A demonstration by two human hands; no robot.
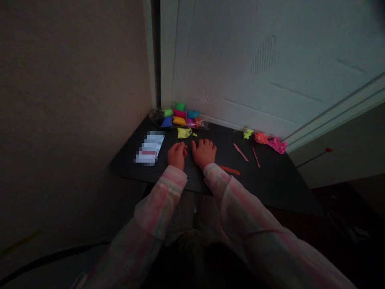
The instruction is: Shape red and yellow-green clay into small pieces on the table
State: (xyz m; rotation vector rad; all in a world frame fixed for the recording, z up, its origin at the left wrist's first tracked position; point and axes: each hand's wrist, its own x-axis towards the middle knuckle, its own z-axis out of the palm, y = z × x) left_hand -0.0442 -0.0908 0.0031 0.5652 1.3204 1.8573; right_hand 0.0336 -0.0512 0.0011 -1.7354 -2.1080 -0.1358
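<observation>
Above the dark table, my left hand is closed, its fingers curled together; whatever it may hold is hidden. Beside it my right hand lies palm down on the table with the fingers stretched and the thumb apart; anything under the palm is out of sight. Just beyond the hands are an opened yellow clay packet and a tiny yellow lump. An orange flat modelling tool lies partly behind my right wrist.
A clear bag with several coloured clay packets lies at the back. A white printed sheet is at left. Rightward are a pink knife-shaped tool, a thin stick tool, a yellow-green piece and crumpled pink wrapping.
</observation>
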